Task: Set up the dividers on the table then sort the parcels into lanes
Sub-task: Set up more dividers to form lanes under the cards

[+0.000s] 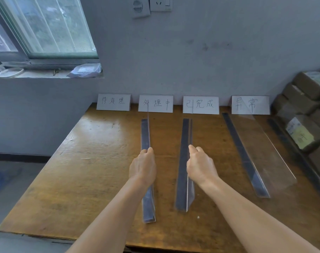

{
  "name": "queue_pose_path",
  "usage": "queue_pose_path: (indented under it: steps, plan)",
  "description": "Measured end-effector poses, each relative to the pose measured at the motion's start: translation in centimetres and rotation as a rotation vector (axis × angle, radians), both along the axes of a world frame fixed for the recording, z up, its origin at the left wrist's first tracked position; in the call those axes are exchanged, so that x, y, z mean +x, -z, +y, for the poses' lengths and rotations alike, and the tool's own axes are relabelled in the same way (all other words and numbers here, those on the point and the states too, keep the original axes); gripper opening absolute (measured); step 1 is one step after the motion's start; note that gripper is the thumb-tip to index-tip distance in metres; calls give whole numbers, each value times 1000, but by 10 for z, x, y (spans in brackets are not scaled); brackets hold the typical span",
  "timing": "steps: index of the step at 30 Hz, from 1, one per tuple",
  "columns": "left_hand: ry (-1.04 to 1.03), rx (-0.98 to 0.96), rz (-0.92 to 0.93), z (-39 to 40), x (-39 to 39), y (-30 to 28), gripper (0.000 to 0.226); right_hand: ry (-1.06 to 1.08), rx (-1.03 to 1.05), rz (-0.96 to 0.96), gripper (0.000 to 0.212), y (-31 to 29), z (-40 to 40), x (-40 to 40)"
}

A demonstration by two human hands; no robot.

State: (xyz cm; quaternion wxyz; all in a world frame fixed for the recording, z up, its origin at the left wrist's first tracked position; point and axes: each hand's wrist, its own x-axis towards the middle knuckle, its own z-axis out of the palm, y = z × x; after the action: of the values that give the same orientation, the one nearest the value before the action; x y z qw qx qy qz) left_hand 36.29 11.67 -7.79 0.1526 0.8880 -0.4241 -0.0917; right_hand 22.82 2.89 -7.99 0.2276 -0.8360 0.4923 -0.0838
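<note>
Left hand (143,166) pinching the top edge of the left divider (145,136), right hand (201,167) gripping the middle divider (184,143), both upright mid-desk (82,161), third divider (247,152) near the right edge, parcels (305,110) stacked beyond, four labels (201,105) along the far edge.

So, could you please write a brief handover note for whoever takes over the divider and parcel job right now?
Left hand grips the top edge of the left divider; right hand grips the middle divider. Both stand upright on the table.
A third divider stands to the right, a fourth dark strip by the parcels.
Four label cards line the wall.
Done: dividers out.
Left: align dividers with cards, sort all parcels, still stacked at right.
</note>
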Motion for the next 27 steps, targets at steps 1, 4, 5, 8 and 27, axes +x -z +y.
queue_pose_path:
  steps: [1,4,5,8,27]
  plan:
    - [-3,-8,6,-1,0,1,18,2,-9,3,54,0,-4,1]
    - [2,-14,14,-3,1,6,16,12,-34,10,52,1,-14,4]
    - [3,-16,12,-5,2,7,20,12,-41,8,51,2,-16,5]
    - [-4,-26,13,-8,4,9,25,3,-45,1,50,2,-23,9]
    - [-49,-78,60,-5,7,11,55,1,-35,18,52,3,-43,23]
